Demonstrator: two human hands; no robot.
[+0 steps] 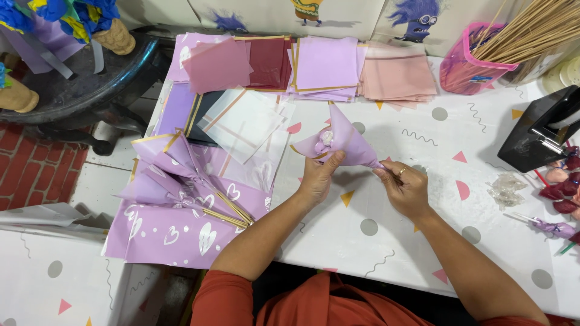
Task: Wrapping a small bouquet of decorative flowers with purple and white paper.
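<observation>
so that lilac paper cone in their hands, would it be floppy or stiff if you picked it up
Probably floppy and light: the lilac paper cone is one thin folded sheet, and it keeps its shape only where the left hand and right hand pinch it. It likely creases easily. The small wrapped flower inside could slip out if tilted.

A white surface (423, 241) printed with grey dots, squiggles and coloured triangles fills most of the view under even, soft light. Left of it lies a red brick floor (24, 163) with a dark round stand (90, 84). A cartoon-printed wall (356, 18) runs behind.
</observation>
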